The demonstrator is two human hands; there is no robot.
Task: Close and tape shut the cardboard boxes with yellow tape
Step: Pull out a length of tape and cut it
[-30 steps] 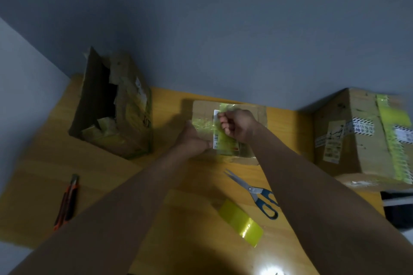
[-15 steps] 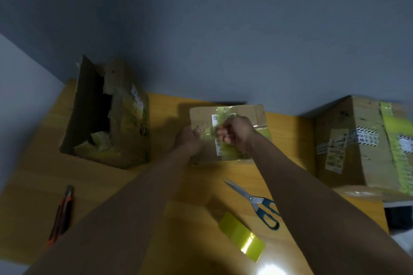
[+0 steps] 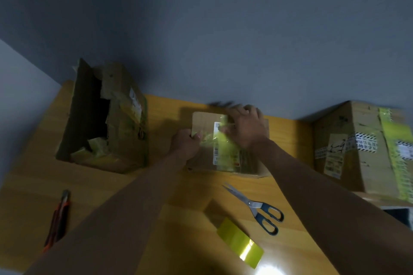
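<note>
Risk first at left hand [image 3: 186,143]: curled on left edge of small box [image 3: 225,143] near desk's [image 3: 40,187] back edge, could slip and shift it. Right hand [image 3: 247,127], fingers flat and spread, pressing yellow tape [image 3: 220,139] on top; uneven rubbing could wrinkle tape, leave seam loose.

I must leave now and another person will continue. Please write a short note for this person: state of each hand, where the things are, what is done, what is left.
Left hand: grips the left edge of the small middle box.
Right hand: fingers spread flat on the box top, pressing down yellow tape.
Tape roll and scissors lie on the table near you; utility knife at left.
Done: right box carries yellow strips.
Left: finish the middle box; left box is open.
</note>
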